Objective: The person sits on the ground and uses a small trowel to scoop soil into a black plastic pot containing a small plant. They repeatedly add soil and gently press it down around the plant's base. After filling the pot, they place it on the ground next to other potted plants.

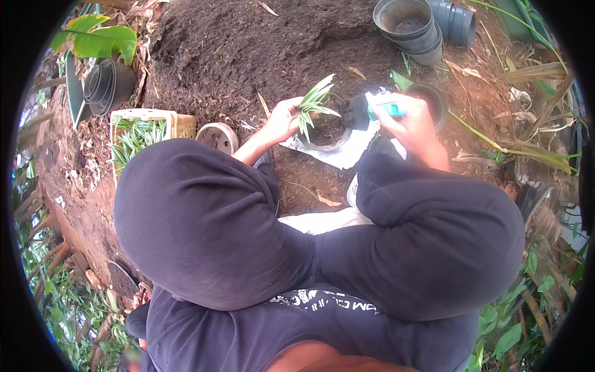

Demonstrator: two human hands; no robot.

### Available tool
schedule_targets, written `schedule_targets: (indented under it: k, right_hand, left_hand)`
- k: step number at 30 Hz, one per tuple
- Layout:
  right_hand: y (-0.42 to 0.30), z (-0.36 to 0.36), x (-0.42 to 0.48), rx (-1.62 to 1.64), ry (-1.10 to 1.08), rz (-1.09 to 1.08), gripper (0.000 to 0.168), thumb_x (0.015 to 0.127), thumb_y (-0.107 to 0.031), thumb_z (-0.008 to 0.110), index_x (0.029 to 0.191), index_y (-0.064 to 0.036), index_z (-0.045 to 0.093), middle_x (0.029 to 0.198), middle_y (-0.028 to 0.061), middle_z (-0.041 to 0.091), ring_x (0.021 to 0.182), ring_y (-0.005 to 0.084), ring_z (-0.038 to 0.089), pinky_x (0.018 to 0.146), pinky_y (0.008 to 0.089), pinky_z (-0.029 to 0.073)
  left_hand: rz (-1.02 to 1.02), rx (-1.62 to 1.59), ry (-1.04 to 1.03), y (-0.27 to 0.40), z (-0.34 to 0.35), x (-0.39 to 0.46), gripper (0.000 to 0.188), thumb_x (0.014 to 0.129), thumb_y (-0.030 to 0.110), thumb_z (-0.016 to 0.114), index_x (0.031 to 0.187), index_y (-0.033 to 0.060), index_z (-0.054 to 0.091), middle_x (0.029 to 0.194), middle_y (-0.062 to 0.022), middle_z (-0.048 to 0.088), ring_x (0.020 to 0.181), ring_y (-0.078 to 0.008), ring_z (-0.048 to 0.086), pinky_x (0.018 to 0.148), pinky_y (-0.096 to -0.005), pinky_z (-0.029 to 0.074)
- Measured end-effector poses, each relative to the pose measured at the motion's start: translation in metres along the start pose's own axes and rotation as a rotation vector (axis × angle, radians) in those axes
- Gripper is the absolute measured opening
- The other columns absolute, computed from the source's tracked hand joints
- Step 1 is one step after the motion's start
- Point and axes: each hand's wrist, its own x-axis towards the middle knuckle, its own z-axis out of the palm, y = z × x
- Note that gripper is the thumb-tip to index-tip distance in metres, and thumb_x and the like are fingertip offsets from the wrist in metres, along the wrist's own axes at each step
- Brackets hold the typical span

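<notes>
My left hand (284, 118) holds a small variegated plant (316, 106), which looks like a spider plant, by its base. Its striped leaves fan out over a round plant pot (327, 148) containing dark soil. In my right hand (416, 118) is the teal handle of a garden trowel (360, 111). The grey blade points left, at the right side of the pot; whether it touches the soil cannot be told. Beneath the pot, a white plastic sheet (344, 158) lies on the ground between my feet.
A heap of dark soil (241, 51) rises ahead. On the left are a basket (186, 124) of striped plants, a shallow pot (217, 138) and nested black pots (109, 87). Stacked grey pots (411, 35) stand far right; another pot (430, 104) sits behind my right hand.
</notes>
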Motion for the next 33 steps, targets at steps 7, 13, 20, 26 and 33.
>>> schedule_targets:
  k: [7, 13, 20, 26, 33]
  right_hand:
    - [0.024, 0.012, -0.003, 0.061, -0.146, 0.046, 0.016, 0.098, -0.011, 0.077, 0.107, 0.001, 0.080, 0.093, 0.0114, 0.080, 0.080, 0.0173, 0.074, 0.072, 0.0316, 0.057]
    - [0.014, -0.005, 0.003, 0.006, -0.123, 0.010, 0.020, 0.097, -0.017, 0.078, 0.113, -0.004, 0.080, 0.099, 0.0109, 0.079, 0.085, 0.0232, 0.075, 0.078, 0.0345, 0.058]
    - [0.007, -0.006, 0.010, -0.072, -0.156, -0.039, 0.023, 0.097, -0.021, 0.079, 0.117, -0.010, 0.079, 0.099, 0.0099, 0.078, 0.083, 0.0251, 0.074, 0.076, 0.0362, 0.058]
    - [0.021, 0.007, 0.003, -0.131, -0.153, -0.002, 0.022, 0.096, -0.023, 0.079, 0.115, -0.011, 0.080, 0.098, 0.0083, 0.079, 0.082, 0.0254, 0.075, 0.075, 0.0369, 0.058]
    - [0.021, 0.003, -0.003, -0.145, -0.328, 0.041, 0.023, 0.094, -0.022, 0.081, 0.115, -0.013, 0.081, 0.098, 0.0094, 0.080, 0.084, 0.0263, 0.078, 0.077, 0.0361, 0.060]
  left_hand:
    - [0.072, -0.058, -0.039, -0.014, 0.001, 0.004, 0.032, 0.103, 0.014, 0.078, 0.131, 0.0009, 0.070, 0.113, -0.0011, 0.076, 0.092, -0.0057, 0.067, 0.080, -0.0237, 0.055]
    - [-0.006, -0.052, -0.031, -0.008, -0.002, -0.002, 0.031, 0.102, 0.014, 0.078, 0.130, 0.0014, 0.070, 0.111, -0.0005, 0.075, 0.089, -0.0053, 0.065, 0.077, -0.0236, 0.053]
    - [0.071, -0.058, -0.020, -0.013, -0.003, 0.000, 0.033, 0.103, 0.016, 0.078, 0.131, 0.0013, 0.069, 0.112, -0.0009, 0.076, 0.097, -0.0072, 0.068, 0.084, -0.0247, 0.055]
    - [0.045, -0.027, -0.039, -0.011, -0.004, 0.001, 0.034, 0.103, 0.017, 0.078, 0.131, 0.0008, 0.069, 0.114, -0.0021, 0.076, 0.101, -0.0079, 0.069, 0.088, -0.0258, 0.057]
    - [-0.003, -0.011, -0.028, -0.016, -0.006, 0.003, 0.035, 0.103, 0.016, 0.078, 0.133, 0.0007, 0.070, 0.114, -0.0028, 0.077, 0.102, -0.0078, 0.070, 0.089, -0.0259, 0.057]
